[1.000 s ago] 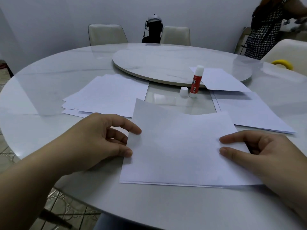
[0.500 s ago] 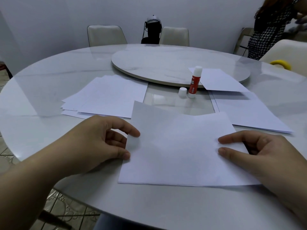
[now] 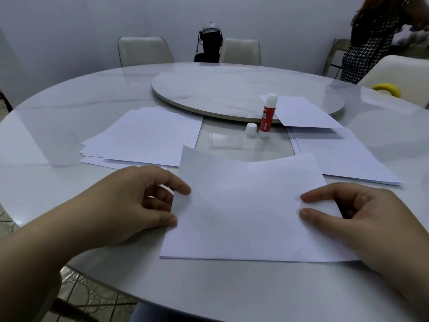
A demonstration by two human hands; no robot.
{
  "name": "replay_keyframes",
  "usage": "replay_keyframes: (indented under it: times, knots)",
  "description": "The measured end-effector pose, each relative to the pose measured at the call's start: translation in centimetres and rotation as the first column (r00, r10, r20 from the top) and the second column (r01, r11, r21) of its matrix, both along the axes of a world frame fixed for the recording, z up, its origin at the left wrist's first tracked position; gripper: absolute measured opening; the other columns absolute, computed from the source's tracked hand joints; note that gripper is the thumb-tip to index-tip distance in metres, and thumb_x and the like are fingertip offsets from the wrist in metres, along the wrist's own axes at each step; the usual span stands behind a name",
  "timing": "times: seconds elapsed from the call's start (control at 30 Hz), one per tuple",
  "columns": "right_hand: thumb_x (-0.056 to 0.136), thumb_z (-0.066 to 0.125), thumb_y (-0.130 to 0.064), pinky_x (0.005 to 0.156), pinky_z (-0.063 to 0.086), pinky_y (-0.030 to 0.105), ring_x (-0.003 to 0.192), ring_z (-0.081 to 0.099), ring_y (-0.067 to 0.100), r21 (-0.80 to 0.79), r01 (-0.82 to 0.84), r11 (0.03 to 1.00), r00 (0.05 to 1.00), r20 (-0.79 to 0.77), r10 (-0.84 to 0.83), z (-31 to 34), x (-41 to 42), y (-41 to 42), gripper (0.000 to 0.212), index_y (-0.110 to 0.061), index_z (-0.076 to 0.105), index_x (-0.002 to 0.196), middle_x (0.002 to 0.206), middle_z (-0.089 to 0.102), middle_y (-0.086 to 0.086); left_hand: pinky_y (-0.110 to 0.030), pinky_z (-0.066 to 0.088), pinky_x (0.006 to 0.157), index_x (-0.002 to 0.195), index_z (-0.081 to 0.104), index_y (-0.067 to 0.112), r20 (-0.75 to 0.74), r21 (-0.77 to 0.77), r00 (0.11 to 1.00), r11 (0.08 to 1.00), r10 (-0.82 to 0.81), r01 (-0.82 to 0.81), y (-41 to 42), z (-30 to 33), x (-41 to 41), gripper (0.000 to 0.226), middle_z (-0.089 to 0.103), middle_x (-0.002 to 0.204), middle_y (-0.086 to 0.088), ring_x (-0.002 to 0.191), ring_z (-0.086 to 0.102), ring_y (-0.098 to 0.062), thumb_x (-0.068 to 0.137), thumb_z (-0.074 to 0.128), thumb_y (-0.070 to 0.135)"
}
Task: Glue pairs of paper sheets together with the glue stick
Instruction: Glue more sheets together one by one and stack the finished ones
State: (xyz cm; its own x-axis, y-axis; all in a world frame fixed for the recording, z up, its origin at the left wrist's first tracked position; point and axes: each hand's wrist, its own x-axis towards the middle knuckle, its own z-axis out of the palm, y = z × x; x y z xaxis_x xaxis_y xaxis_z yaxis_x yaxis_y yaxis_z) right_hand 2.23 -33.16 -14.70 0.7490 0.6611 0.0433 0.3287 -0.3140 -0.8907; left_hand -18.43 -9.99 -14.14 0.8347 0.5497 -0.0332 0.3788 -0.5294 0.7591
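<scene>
A white paper sheet (image 3: 246, 205) lies on another at the table's near edge, its far edge bowed upward. My left hand (image 3: 130, 201) pinches its left edge between thumb and fingers. My right hand (image 3: 362, 217) grips its right edge the same way. A red and white glue stick (image 3: 267, 117) stands uncapped beyond the sheet, with its white cap (image 3: 251, 130) beside it on the left. A fanned stack of sheets (image 3: 148, 135) lies to the left. Another stack (image 3: 341, 156) lies to the right, and a single sheet (image 3: 301, 112) rests on the turntable's rim.
The round white table (image 3: 58, 117) carries a raised turntable (image 3: 227, 89) in its middle. Pale chairs (image 3: 144, 51) stand at the far side, with a dark object (image 3: 210, 46) between them. A person in a checked dress (image 3: 366, 45) stands at the back right near another chair (image 3: 404, 68).
The top sheet has settled slightly flatter onto the one beneath it. Both hands stay at its side edges.
</scene>
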Motion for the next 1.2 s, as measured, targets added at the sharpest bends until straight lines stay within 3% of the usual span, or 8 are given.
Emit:
replay_keyframes:
  times: [0.1, 0.23, 0.37, 0.5, 0.6, 0.73, 1.1, 1.2]
  knots:
    - [0.062, 0.082, -0.031, 0.061, 0.057, 0.034, 0.065, 0.071, 0.013, -0.02, 0.022, 1.0, 0.996, 0.088, -0.02, 0.0, -0.1, 0.1, 0.029, -0.046, 0.073, 0.085, 0.072, 0.074, -0.01, -0.037, 0.053, 0.09, 0.093, 0.067, 0.05, -0.013, 0.058, 1.0, 0.998, -0.013, 0.014, -0.4, 0.0, 0.1, 0.046, 0.057, 0.089, 0.019, 0.074, 0.066, -0.009, 0.071, 0.08, 0.011]
    - [0.062, 0.084, -0.031, 0.042, 0.035, 0.008, 0.047, 0.053, 0.004, -0.058, 0.055, 0.997, 0.963, 0.265, -0.038, -0.2, -0.2, 0.1, 0.025, -0.047, 0.071, 0.076, 0.052, 0.06, -0.018, -0.011, 0.046, 0.083, 0.091, 0.063, 0.05, -0.108, 0.236, 0.994, 0.97, -0.027, 0.052, -1.1, 0.2, 0.4, 0.031, 0.043, 0.111, 0.032, 0.087, 0.058, 0.011, 0.078, 0.074, 0.023]
    - [0.059, 0.084, -0.035, 0.066, 0.041, 0.01, 0.084, 0.053, -0.006, -0.094, 0.111, 0.989, 0.902, 0.427, -0.061, 0.0, 0.1, 0.2, 0.029, -0.044, 0.067, 0.081, 0.097, 0.053, -0.02, -0.012, 0.04, 0.087, 0.095, 0.053, 0.054, -0.243, 0.349, 0.97, 0.932, -0.011, 0.098, -1.4, 0.7, 0.6, 0.028, 0.023, 0.126, 0.032, 0.095, 0.054, 0.009, 0.084, 0.066, 0.032]
    - [0.077, 0.055, -0.048, 0.091, 0.027, 0.015, 0.118, 0.04, 0.002, -0.133, 0.055, 0.99, 0.801, 0.597, 0.036, 1.5, -0.7, 1.9, 0.038, -0.036, 0.06, 0.113, 0.121, 0.046, -0.018, 0.0, 0.014, 0.1, 0.12, 0.054, 0.032, 0.116, 0.535, 0.991, 0.837, 0.061, -0.114, -3.1, 0.3, 2.8, 0.031, 0.035, 0.141, 0.011, 0.127, 0.028, -0.003, 0.094, 0.045, 0.02]
    - [0.094, 0.031, -0.047, 0.104, 0.005, 0.008, 0.139, 0.008, -0.008, -0.386, -0.094, 0.918, 0.768, 0.558, 0.314, 0.7, -1.5, 4.5, 0.058, -0.03, 0.027, 0.15, 0.157, 0.019, -0.015, -0.011, -0.004, 0.108, 0.15, 0.017, 0.02, -0.012, 0.546, 1.0, 0.838, 0.021, -0.011, -5.2, -1.1, 6.1, 0.055, 0.007, 0.159, 0.005, 0.14, 0.001, 0.0, 0.098, 0.031, 0.033]
    - [0.101, 0.014, -0.046, 0.11, -0.01, 0.017, 0.145, -0.015, -0.001, -0.592, -0.148, 0.792, 0.739, 0.466, 0.487, -1.0, -1.7, 5.9, 0.059, -0.03, -0.007, 0.154, 0.16, -0.016, -0.014, -0.026, -0.013, 0.114, 0.15, -0.011, 0.024, -0.27, 0.573, 0.963, 0.804, 0.001, 0.16, -5.7, -2.8, 7.2, 0.062, -0.017, 0.158, 0.007, 0.142, -0.017, -0.004, 0.098, 0.016, 0.046]
    - [0.087, 0.01, -0.07, 0.111, -0.009, 0.02, 0.145, -0.016, 0.001, -0.632, -0.018, 0.775, 0.786, 0.471, 0.402, -1.2, -0.8, 4.3, 0.082, -0.028, -0.013, 0.153, 0.16, -0.019, -0.014, -0.023, -0.011, 0.114, 0.15, -0.014, 0.02, -0.294, 0.579, 0.95, 0.81, 0.104, 0.09, -5.8, -2.5, 6.2, 0.075, -0.019, 0.157, 0.003, 0.143, -0.016, -0.006, 0.092, 0.014, 0.058]
    - [0.091, 0.008, -0.064, 0.108, -0.012, 0.017, 0.144, -0.018, -0.001, -0.646, -0.041, 0.762, 0.786, 0.45, 0.424, -1.0, -0.6, 3.6, 0.074, -0.029, -0.015, 0.152, 0.159, -0.021, -0.015, -0.022, -0.012, 0.113, 0.149, -0.015, 0.02, -0.29, 0.581, 0.95, 0.81, 0.115, 0.08, -5.9, -2.5, 5.9, 0.074, -0.019, 0.157, 0.003, 0.143, -0.017, -0.006, 0.092, 0.013, 0.058]
